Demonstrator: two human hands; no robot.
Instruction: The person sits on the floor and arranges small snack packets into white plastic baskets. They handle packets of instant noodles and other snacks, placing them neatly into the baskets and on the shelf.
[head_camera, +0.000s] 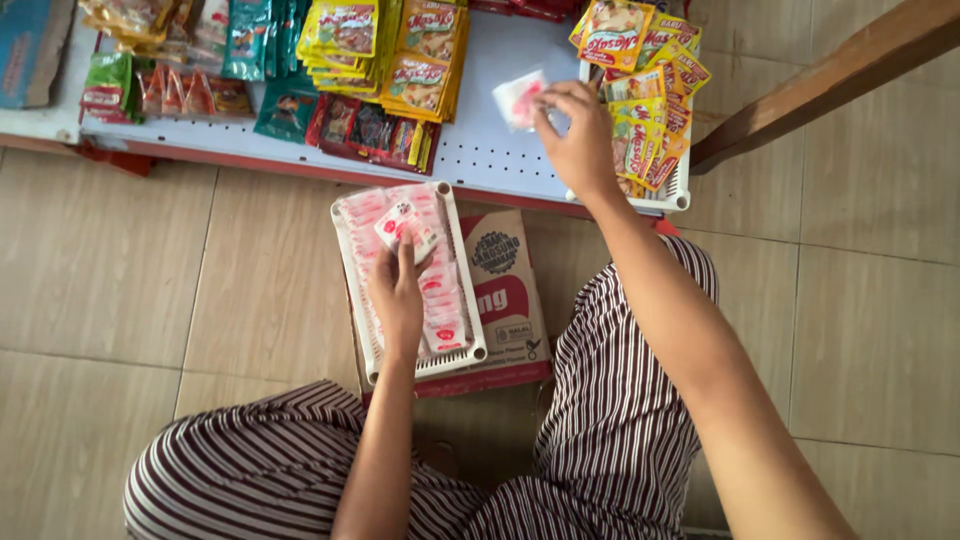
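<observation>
Sachets (425, 285): thin glossy plastic film, pink and white, slightly crinkled.
Tray (352, 280): white moulded plastic with slatted walls, matt.
Box (510, 300): printed cardboard, dull finish.
Shelf (490, 140): white perforated sheet, smooth painted look.
Yellow packets (420, 60): shiny foil-like plastic.
Floor (120, 290): beige tiles, smooth with low sheen.
Garment (620, 420): striped woven cloth, soft and matt.
Beam (830, 75): brown wood, smooth.

Counts of hands, trays, boxes and sachets at a low shop shelf

Two bare hands: the left hand (398, 292) at 6 o'clock and the right hand (577, 140) at 1 o'clock, each pinching one white-and-pink sachet (404, 224) (519, 99). One white slotted tray (460, 268) of many overlapping sachets, too many to count. One cardboard box (508, 290) beneath. One white perforated shelf (490, 150).
</observation>
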